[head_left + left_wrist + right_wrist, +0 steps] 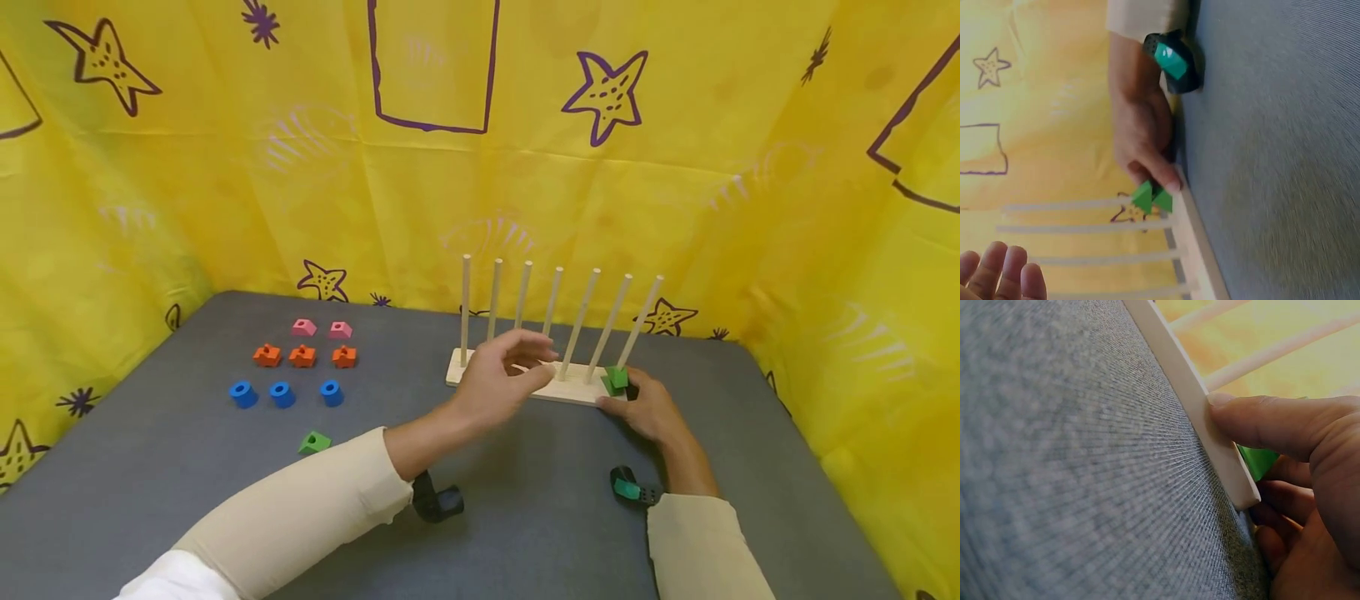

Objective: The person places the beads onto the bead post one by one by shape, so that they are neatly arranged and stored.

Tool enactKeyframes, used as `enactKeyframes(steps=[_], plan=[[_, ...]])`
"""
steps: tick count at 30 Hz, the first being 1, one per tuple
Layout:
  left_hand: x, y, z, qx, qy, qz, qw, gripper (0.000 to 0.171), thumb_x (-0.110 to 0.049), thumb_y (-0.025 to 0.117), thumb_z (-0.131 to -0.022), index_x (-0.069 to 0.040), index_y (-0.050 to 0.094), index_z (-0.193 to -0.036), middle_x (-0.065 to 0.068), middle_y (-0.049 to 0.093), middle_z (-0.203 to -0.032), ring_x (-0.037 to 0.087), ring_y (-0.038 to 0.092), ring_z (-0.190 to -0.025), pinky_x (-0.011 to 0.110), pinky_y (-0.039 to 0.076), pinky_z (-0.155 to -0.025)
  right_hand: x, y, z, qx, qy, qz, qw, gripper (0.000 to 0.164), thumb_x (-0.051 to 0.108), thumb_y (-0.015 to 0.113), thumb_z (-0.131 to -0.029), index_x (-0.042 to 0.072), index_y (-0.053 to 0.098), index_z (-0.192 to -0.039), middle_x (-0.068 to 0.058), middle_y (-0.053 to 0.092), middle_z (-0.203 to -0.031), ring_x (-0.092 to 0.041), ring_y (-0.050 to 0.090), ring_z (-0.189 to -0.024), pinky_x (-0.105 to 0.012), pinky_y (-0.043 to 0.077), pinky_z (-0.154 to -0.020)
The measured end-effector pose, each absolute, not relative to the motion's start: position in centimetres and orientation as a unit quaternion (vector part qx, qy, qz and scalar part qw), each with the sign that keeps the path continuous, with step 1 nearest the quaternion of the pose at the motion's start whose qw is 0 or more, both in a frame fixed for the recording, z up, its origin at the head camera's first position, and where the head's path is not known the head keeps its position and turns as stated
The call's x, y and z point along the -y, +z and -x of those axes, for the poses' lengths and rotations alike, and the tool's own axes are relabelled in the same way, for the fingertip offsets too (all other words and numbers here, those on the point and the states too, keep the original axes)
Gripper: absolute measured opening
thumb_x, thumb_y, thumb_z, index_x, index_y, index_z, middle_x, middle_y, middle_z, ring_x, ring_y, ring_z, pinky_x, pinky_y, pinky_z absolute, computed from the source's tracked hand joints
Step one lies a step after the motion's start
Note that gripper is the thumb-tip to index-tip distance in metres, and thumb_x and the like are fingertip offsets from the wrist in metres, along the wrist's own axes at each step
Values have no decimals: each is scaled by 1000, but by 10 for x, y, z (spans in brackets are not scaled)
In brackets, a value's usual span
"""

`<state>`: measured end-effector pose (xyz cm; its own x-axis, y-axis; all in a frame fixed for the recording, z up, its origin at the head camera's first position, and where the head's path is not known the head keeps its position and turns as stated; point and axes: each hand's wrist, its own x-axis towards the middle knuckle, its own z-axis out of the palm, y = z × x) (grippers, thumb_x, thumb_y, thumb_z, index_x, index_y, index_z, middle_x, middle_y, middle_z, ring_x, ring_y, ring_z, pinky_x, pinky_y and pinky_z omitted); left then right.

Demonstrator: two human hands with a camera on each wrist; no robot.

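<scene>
A: Fingers, right hand (651,410): pinching what?
B: Right end of the wooden base (575,387). Thumb on the front edge, other fingers bent behind; right wrist view agrees.
A: Left hand (497,377)?
B: Fingers loosely bent, nothing in them. In front of the pegs (523,292) in the head view; whether it touches one, can't tell.
A: Base is where?
B: Flat on the grey counter (540,533), toward the back, seven pegs up.
A: Anything on them?
B: Green piece (617,379), foot of the rightmost peg, just beside the right hand. One block or two, can't tell.
A: Loose stuff?
B: All left of the base. Two pink blocks (345,332) at the back, three orange blocks (302,358) next, three blue rings (284,401), then one green block (315,442) near the left sleeve (300,508).
A: Backdrop?
B: Yellow cloth (675,208), starfish print.
</scene>
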<state>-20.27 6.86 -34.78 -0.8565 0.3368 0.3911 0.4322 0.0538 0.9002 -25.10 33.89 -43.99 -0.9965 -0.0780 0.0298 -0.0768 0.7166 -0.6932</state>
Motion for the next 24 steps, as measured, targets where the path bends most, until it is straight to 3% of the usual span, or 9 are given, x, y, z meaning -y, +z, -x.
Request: enactKeyframes(steps=[10, 18, 24], plan=[[-16, -346, 190, 726, -626, 274, 78, 24, -2, 67, -90, 2, 62, -112, 15, 67, -105, 23, 63, -95, 43, 51, -80, -335, -439, 248, -928, -372, 34, 3, 58, 25, 76, -85, -5, 55, -129, -29, 46, -136, -47, 40, -124, -60, 28, -103], [36, -348, 179, 741, -623, 227, 104, 22, -1, 68, -89, 1, 64, -111, 10, 68, -105, 22, 63, -96, 30, 52, -79, -334, -439, 249, -924, -381, 32, 0, 55, 23, 76, -84, -6, 56, -127, -29, 45, -137, -47, 39, -125, -61, 27, -104], [64, -350, 170, 741, -618, 230, 130, 21, 2, 65, -90, 3, 63, -111, 13, 67, -105, 21, 65, -96, 28, 52, -83, -336, -439, 249, -925, -378, 26, 4, 57, 25, 76, -84, -5, 56, -128, -28, 44, -138, -47, 39, -126, -61, 26, -103]])
